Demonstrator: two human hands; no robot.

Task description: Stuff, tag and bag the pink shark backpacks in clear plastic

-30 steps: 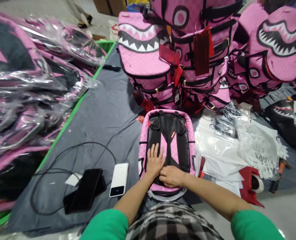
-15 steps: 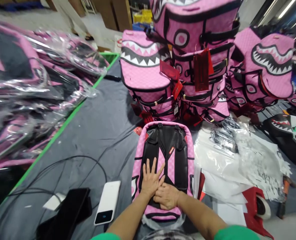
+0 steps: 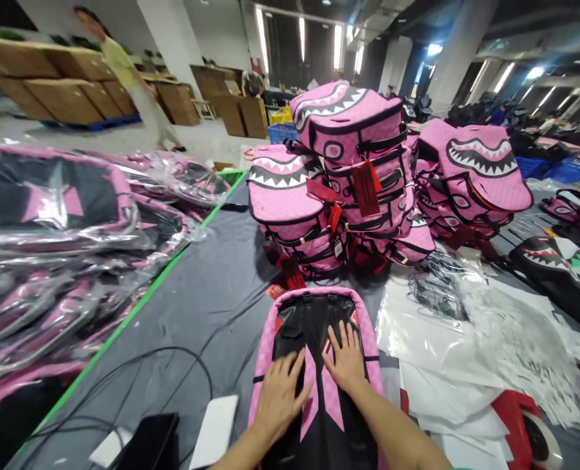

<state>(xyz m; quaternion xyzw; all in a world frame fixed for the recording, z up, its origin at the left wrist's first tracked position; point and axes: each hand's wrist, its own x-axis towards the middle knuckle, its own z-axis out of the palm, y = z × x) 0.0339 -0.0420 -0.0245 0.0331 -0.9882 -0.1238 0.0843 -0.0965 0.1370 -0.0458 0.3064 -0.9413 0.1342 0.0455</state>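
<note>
A pink and black backpack (image 3: pixel 318 391) lies on the grey-covered table in front of me, its strap side facing up. My left hand (image 3: pixel 280 391) rests on the left part of this panel with the fingers spread. Farther up on the right strap, my right hand (image 3: pixel 347 358) lies flat with its fingers apart. Neither hand grips anything. The lower end of the backpack runs out of the picture.
Pink shark-mouth backpacks (image 3: pixel 353 130) with red tags are stacked behind. Plastic-wrapped backpacks (image 3: pixel 49 196) pile up at left beyond a green edge (image 3: pixel 137 303). A white power bank (image 3: pixel 214 431), black phone (image 3: pixel 150 440), clear bags (image 3: pixel 427 313) and red tape dispenser (image 3: pixel 517 424) lie nearby. A person walks behind.
My hands have come apart. The right one has opened from a closed shape and moved up the backpack; the left has shifted lower left. My view has tilted upward, showing more of the room.
</note>
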